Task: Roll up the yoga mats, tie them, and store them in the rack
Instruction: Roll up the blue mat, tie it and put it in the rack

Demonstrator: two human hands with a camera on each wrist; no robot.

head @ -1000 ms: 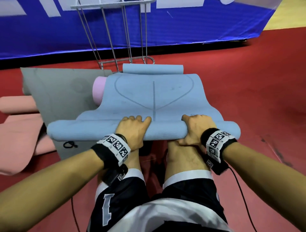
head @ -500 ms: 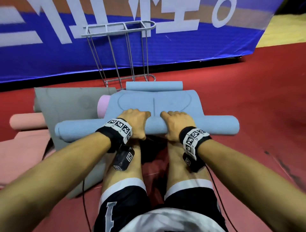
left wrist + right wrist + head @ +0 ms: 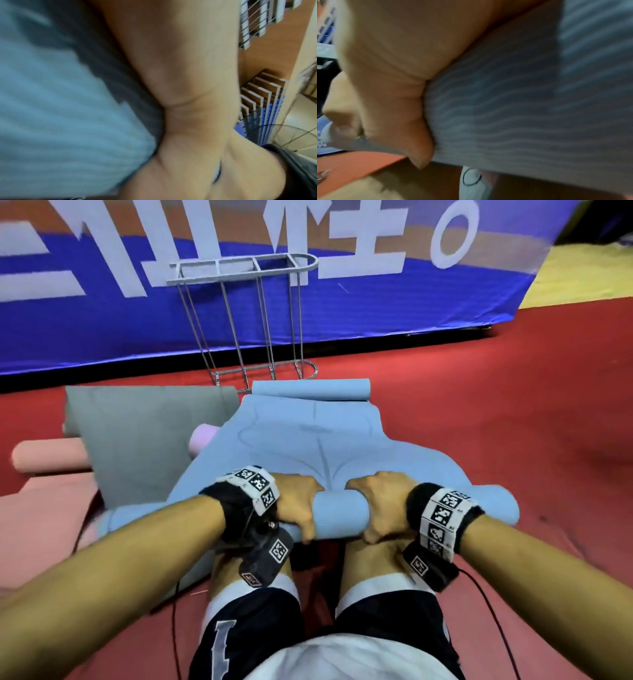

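A light blue yoga mat (image 3: 308,446) lies on the red floor ahead of my knees, its near end wound into a thick roll (image 3: 339,517). My left hand (image 3: 297,506) and right hand (image 3: 381,508) both grip the middle of that roll, fingers curled over the top and thumbs on the near side. The mat's far end (image 3: 310,388) curls up just before the wire rack (image 3: 246,320). Close up, the ribbed blue mat (image 3: 60,121) fills the left wrist view against my palm. In the right wrist view the mat (image 3: 522,108) presses against my thumb (image 3: 419,148).
A grey mat (image 3: 144,433) lies flat to the left, with a lilac roll (image 3: 202,438) at its edge. A pink roll (image 3: 48,458) and a flat pink mat (image 3: 41,518) lie further left. A black elastic loop (image 3: 471,177) lies below the roll. A blue banner (image 3: 376,313) stands behind the rack.
Both hands have shifted inward to the middle of the roll. The roll has travelled forward and grown thicker, leaving less flat mat. My head has lifted, bringing the rack's top into view.
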